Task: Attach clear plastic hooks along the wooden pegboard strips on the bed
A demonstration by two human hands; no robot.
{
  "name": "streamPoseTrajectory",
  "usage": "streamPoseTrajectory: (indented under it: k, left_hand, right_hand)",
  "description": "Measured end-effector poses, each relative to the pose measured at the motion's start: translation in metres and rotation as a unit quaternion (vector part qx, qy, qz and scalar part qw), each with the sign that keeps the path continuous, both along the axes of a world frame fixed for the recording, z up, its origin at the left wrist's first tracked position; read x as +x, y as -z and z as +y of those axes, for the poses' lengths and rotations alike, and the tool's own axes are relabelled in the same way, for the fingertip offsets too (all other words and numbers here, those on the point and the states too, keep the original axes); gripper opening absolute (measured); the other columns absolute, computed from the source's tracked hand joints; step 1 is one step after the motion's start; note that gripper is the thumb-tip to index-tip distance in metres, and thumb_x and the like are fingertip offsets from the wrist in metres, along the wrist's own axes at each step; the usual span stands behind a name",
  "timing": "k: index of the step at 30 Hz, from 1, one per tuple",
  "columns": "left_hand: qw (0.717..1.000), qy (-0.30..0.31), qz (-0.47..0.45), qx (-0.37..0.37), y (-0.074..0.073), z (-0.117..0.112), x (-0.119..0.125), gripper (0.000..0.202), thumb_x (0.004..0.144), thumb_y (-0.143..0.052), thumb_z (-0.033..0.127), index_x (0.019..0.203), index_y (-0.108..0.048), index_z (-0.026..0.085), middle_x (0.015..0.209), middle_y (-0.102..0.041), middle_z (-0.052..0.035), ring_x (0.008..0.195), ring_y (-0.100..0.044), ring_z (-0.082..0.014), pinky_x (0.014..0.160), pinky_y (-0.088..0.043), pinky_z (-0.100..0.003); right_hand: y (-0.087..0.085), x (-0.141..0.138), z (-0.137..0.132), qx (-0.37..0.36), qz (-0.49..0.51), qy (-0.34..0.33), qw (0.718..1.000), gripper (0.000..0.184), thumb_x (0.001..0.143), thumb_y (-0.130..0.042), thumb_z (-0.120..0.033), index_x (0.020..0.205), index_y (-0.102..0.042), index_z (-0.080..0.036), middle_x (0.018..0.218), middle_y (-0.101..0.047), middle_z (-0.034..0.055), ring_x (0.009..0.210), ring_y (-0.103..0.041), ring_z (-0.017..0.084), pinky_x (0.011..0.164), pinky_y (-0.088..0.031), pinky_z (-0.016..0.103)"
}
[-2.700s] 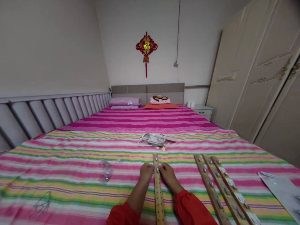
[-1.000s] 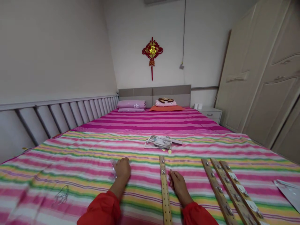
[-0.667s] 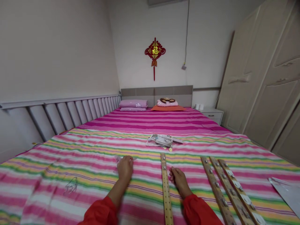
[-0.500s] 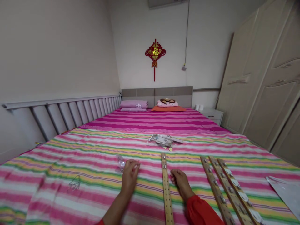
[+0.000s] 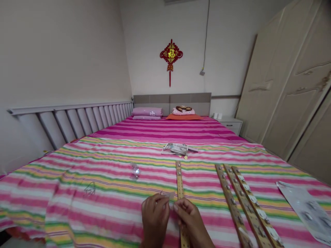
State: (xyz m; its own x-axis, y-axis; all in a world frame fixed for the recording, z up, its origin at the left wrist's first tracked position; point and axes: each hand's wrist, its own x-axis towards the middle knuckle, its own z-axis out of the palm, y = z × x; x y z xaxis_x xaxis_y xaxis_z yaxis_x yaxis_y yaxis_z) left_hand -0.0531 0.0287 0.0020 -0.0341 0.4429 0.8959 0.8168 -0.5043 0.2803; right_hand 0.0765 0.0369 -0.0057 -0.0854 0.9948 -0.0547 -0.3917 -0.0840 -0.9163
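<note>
My left hand (image 5: pixel 156 213) is closed in a pinch on a small clear plastic packet (image 5: pixel 169 195), whose thin sheet sticks up past the fingertips. Close beside it, my right hand (image 5: pixel 190 218) is also pinched; what its fingertips hold, if anything, is too small to make out. Both hands are above the lower part of a narrow wooden strip (image 5: pixel 179 177) with rows of holes, and they hide some of it. Small metal pieces sit at the strip's far end. To the left lies a crumpled clear plastic wrapper (image 5: pixel 135 171) on the striped bedsheet (image 5: pixel 116 210).
Three more wooden strips (image 5: pixel 239 196) with metal pieces lie on the right; one also bears white pieces. Beyond them is a clear bag (image 5: pixel 302 206) with metal items. A plastic-wrapped bundle (image 5: pixel 177 148) lies farther up the bed. A thin tangled piece (image 5: pixel 90 188) rests at left.
My left hand has moved right and nearer me, away from the crumpled wrapper. My right hand has come down and left, so the two now meet over the strip. The view has shifted slightly.
</note>
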Motion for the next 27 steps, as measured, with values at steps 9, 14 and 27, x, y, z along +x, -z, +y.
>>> streamPoseTrajectory:
  k: [9, 14, 27]
  left_hand:
    - [0.995, -0.042, 0.081, -0.042, 0.009, -0.017, 0.011, 0.015, 0.078, -0.058, 0.017, 0.087, -0.064, 0.027, 0.090, -0.069, -0.0026, 0.088, -0.060, -0.0203, 0.093, -0.031, -0.041]
    - [0.994, -0.033, 0.092, -0.056, 0.009, -0.021, 0.015, 0.017, 0.078, -0.057, 0.015, 0.086, -0.065, 0.028, 0.090, -0.070, -0.0017, 0.087, -0.061, -0.0195, 0.095, -0.030, -0.042]
    - [0.823, 0.211, -0.349, -0.396, -0.006, 0.003, 0.004, 0.029, 0.072, -0.061, 0.045, 0.075, -0.068, 0.017, 0.073, -0.067, -0.0043, 0.070, -0.061, -0.0189, 0.067, -0.048, -0.030]
  right_hand:
    - [-0.004, -0.004, -0.017, -0.003, -0.004, 0.060, 0.998, 0.042, 0.053, -0.080, -0.055, 0.065, -0.064, -0.018, 0.046, -0.051, -0.0048, 0.040, -0.038, 0.008, 0.039, -0.029, 0.022]
    - [-0.005, -0.002, -0.022, -0.007, 0.009, 0.068, 0.998, 0.038, 0.056, -0.079, -0.051, 0.064, -0.062, -0.017, 0.047, -0.051, -0.0046, 0.041, -0.039, 0.008, 0.042, -0.029, 0.022]
    - [0.007, 0.035, 0.001, 0.001, -0.056, -0.015, 0.998, 0.036, 0.062, -0.074, -0.050, 0.060, -0.057, -0.017, 0.039, -0.053, -0.0044, 0.033, -0.040, 0.007, 0.038, -0.027, 0.020]
